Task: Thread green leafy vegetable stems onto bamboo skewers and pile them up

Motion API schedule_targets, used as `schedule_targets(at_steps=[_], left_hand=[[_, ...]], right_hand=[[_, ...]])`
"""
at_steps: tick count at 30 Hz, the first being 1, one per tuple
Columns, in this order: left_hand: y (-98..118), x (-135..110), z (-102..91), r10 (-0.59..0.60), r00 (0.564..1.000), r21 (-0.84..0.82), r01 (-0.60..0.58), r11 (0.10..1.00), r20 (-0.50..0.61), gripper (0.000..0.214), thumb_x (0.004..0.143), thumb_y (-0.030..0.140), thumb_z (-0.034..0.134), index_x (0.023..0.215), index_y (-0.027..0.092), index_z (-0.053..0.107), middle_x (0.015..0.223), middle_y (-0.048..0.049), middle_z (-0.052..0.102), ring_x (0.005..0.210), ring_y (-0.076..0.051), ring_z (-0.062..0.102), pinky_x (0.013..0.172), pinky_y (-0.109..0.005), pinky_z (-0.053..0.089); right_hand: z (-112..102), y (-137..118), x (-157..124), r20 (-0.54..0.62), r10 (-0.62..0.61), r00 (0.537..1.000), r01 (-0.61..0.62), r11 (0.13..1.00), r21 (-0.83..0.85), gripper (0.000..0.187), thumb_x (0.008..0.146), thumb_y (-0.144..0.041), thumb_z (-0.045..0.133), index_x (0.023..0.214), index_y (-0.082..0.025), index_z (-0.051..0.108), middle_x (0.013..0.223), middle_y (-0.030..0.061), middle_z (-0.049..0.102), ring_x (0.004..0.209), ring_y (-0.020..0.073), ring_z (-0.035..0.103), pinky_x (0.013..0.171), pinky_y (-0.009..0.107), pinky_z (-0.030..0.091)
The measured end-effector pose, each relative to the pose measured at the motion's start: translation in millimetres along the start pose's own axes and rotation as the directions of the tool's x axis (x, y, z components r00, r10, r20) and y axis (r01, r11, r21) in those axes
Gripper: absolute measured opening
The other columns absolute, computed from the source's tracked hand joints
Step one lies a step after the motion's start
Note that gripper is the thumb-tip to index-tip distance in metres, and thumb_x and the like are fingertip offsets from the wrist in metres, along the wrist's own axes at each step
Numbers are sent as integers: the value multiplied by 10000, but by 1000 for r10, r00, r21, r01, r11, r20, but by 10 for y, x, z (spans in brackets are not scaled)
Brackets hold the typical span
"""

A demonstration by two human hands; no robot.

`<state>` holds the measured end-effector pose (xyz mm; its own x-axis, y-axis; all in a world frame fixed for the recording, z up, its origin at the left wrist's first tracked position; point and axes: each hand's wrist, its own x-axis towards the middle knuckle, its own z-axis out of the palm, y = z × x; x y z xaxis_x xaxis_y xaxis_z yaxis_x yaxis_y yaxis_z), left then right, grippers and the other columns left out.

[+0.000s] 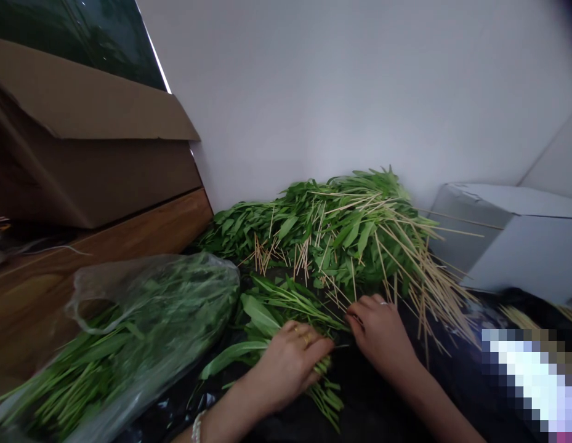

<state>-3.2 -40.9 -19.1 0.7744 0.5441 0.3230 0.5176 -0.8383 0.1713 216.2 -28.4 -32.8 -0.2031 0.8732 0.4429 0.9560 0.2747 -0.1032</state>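
My left hand [292, 363], with rings and a beaded bracelet, is closed around a bunch of long-leaved greens [329, 400] that look like water spinach. Cut stems stick out below the fingers, and broad leaves spread to the upper left. To its right, my right hand [378, 329] has its fingers curled together by the stem ends of loose greens [295, 298]; what they pinch is hidden. Just ahead lies a big heap of the same greens [286, 227], with many thin wooden sticks [424, 271] scattered over it and fanned out on its right.
A clear plastic bag [175, 307] full of greens lies at the left on a wooden surface [175, 227]. Behind it stands an open cardboard box [128, 178]. A white box [521, 240] is at the right, against the pale wall [341, 92]. Black plastic sheeting [170, 406] lies underneath.
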Motion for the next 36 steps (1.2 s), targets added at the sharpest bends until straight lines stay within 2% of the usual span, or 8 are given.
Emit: schedule_targets(at_steps=[5,9,13,15,18,21,23,36], left_hand=[[66,-21,20,15,996,-49,-11,999,92,669,761,671,565,1252,218,521,1020,-76,668,948,-249,599,880,-372,409],[67,-25,-55,-10,997,-126,19,992,71,548,838,579,545,1254,223,518,1111,-65,663,1034,-250,575,940,-389,378],[-42,-46,-108,-87,990,-157,69,985,-111,292,935,380,489,1167,224,575,1096,-53,675,1012,-223,582,909,-376,392],[-146,-62,-126,-156,953,-148,120,982,-258,212,942,287,492,1107,219,606,1025,-48,692,961,-207,598,867,-361,411],[-326,-90,-171,-263,840,-142,221,965,-475,163,923,198,522,1036,209,638,940,-44,700,904,-192,607,828,-343,435],[-475,-121,-235,-322,738,-135,303,943,-593,156,905,170,549,1006,209,661,916,-39,701,872,-187,596,805,-335,448],[-542,-138,-263,-335,709,-111,343,933,-621,152,896,174,566,991,214,677,894,-35,699,849,-188,584,785,-335,450],[-609,-154,-209,-395,727,-97,416,904,-562,82,878,208,595,933,214,655,910,-39,694,895,-216,575,812,-369,447]], right_hand=[[38,-38,-44,144,-21,989,25,999,-27,146,797,-148,603,666,-212,616,773,58,634,841,255,551,674,345,339],[46,-3,-17,82,32,996,-42,991,123,130,848,-150,509,764,-205,591,793,52,632,804,230,560,696,341,369],[10,13,14,-14,195,981,-165,862,479,138,906,-280,436,883,-218,556,860,43,633,817,207,580,727,320,414],[-18,4,19,8,274,962,-225,774,592,145,897,-331,446,907,-233,553,887,31,635,827,203,591,716,308,425],[-56,-13,21,60,338,939,-283,665,691,148,879,-363,472,910,-244,555,883,19,639,845,200,602,748,307,430],[-89,-30,24,95,352,931,-298,584,755,150,858,-377,503,883,-241,559,855,13,633,862,202,601,784,307,427],[-111,-49,26,113,358,927,-304,539,785,159,842,-390,524,865,-237,559,841,7,624,835,194,597,773,301,428],[-214,-160,27,177,336,925,-325,458,828,181,807,-412,548,823,-232,572,792,-7,601,757,182,558,685,280,401]])
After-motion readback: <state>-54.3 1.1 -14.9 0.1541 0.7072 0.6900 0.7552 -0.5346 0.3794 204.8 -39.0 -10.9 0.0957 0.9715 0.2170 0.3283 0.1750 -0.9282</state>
